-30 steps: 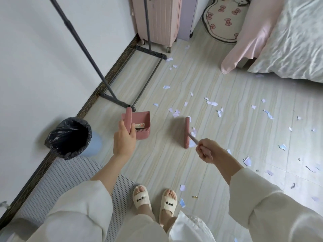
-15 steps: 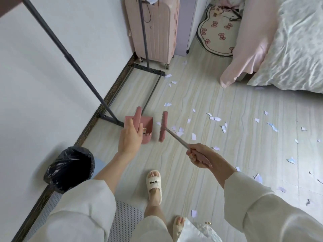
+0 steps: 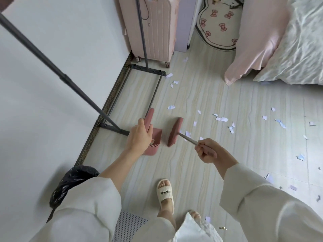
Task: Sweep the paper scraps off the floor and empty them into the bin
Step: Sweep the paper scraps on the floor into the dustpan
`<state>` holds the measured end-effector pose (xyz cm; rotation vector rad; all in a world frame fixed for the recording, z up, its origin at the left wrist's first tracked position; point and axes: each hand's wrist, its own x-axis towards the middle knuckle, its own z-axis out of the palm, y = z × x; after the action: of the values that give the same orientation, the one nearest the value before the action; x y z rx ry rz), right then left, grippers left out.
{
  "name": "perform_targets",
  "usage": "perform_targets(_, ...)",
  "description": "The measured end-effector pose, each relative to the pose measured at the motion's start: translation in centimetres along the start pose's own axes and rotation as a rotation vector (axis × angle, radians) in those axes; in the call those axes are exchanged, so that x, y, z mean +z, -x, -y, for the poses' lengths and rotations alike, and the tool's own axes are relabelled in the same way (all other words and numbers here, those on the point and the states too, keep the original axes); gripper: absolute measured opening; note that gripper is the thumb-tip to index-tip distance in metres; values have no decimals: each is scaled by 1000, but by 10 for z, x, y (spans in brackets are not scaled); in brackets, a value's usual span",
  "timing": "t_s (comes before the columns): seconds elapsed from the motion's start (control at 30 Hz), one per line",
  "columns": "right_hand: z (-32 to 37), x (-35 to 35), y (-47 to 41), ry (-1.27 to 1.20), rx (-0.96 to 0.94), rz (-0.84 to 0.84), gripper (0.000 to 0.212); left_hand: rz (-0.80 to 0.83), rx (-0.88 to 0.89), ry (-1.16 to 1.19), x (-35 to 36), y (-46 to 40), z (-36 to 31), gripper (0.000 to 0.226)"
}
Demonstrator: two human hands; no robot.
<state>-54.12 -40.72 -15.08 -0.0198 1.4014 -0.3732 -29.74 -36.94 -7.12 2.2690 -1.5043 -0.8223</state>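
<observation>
change vs 0.5 s ago: your broom head (image 3: pixel 174 131) has backed off from the dustpan (image 3: pixel 153 138); there's a clear gap of floor between them now, where before it sat right at the pan's mouth. View has also shifted forward: the bin (image 3: pixel 70 182) sits lower in frame and is partly behind your left sleeve (image 3: pixel 83 210).
left hand (image 3: pixel 139 137): fingers and thumb wrapped round the dustpan's pink upright handle, pan resting on the floor by the clothes rack base (image 3: pixel 113 127).
right hand (image 3: pixel 207 151): fingers curled tight on the broom's grey shaft, broom head down at floor level.
paper scraps (image 3: pixel 221 119): mostly still on the floor, scattered to the right of the broom head and out toward the bed (image 3: pixel 288 49); a few up by the pink suitcase (image 3: pixel 153 28), one or two near your slipper (image 3: pixel 165 193).
pan contents: can't tell, your hand covers the opening.
labels: small sticker on the dustpan just under your left hand, too blurred to read. No other writing legible.
bin: black liner, against the wall at lower left, well apart from the dustpan.
</observation>
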Motion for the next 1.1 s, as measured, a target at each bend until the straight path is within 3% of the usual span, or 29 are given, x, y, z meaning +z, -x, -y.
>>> perform_targets(0.23,11,-57,23,38,1,-268,24,14,51,-73,13,-21,-28,34)
perform_targets(0.4,18,-59,23,64,-60,-378,18,-7,84,-58,15,-39,-45,33)
perform_targets(0.67,85,-27,20,167,-90,-115,23,-40,90,-108,5,-80,-77,31)
perform_targets(0.93,205,29,-47,114,-25,159,21,-155,-10,-97,11,-168,-112,32)
perform_targets(1.1,258,34,-82,35,6,114,13,-181,-41,-133,29,-203,-140,33)
